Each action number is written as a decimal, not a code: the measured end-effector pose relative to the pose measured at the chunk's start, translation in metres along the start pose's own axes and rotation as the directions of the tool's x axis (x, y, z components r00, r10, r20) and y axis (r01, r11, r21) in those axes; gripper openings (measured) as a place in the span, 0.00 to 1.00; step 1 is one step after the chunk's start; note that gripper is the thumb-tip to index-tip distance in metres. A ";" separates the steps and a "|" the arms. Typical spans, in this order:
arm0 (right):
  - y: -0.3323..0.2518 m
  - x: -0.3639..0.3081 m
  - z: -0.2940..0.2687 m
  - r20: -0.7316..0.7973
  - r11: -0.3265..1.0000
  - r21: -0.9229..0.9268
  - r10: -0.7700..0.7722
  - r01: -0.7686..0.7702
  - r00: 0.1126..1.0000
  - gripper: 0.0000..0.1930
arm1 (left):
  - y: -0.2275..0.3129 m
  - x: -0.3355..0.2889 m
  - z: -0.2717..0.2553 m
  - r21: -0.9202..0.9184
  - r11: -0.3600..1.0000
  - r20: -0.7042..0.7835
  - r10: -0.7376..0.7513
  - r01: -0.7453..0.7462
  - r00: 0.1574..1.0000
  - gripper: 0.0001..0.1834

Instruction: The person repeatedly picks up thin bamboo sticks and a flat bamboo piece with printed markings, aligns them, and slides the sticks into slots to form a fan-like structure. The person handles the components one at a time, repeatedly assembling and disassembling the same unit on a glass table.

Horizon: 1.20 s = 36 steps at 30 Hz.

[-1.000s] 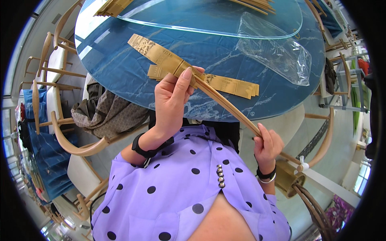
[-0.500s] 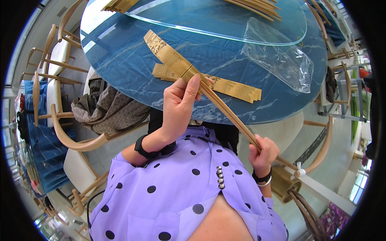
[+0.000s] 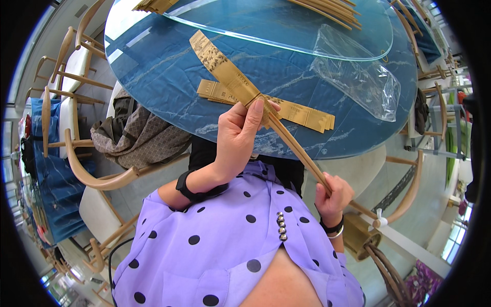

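Slim wooden chopsticks (image 3: 299, 151) run on a slant between my hands, their upper part inside a long gold paper sleeve (image 3: 221, 65) with dark printing. My left hand (image 3: 238, 135) pinches the sleeve near its lower opening, thumb on top. Lower right, my right hand (image 3: 333, 196) is closed around the chopsticks' other end. The sleeve's upper end angles away to the upper left above the table. Beneath it, a fanned stack of similar gold sleeves (image 3: 307, 116) lies on the blue table (image 3: 169, 92). How deep the chopsticks reach into the sleeve is hidden.
A glass turntable (image 3: 286, 38) covers the table's far part. More chopsticks (image 3: 330, 13) and gold sleeves (image 3: 153, 5) lie at the far side. A crumpled clear plastic bag (image 3: 355, 77) rests on the right. Wooden chairs surround me, one with a patterned brown bag (image 3: 138, 138).
My left hand has shifted slightly right and toward me along the chopsticks. More of the sleeve's lower end now shows below my thumb. My right hand keeps its grip almost in place.
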State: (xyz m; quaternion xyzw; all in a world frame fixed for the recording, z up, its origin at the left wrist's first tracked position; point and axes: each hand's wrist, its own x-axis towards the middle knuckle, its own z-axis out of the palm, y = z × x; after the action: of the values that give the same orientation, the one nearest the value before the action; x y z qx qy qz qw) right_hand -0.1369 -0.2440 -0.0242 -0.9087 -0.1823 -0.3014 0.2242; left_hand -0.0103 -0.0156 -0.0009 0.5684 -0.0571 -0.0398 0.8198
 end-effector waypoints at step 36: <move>-0.010 0.010 0.010 -0.009 0.999 0.033 0.039 -0.038 0.999 0.13 | -0.006 0.006 0.003 -0.165 0.986 -0.085 0.006 -0.020 0.996 0.15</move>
State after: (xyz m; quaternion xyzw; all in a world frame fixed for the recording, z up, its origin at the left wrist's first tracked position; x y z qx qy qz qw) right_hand -0.1288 -0.2285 -0.0221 -0.9067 -0.1686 -0.2985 0.2457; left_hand -0.0052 -0.0208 -0.0049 0.4990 -0.0230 -0.0150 0.8662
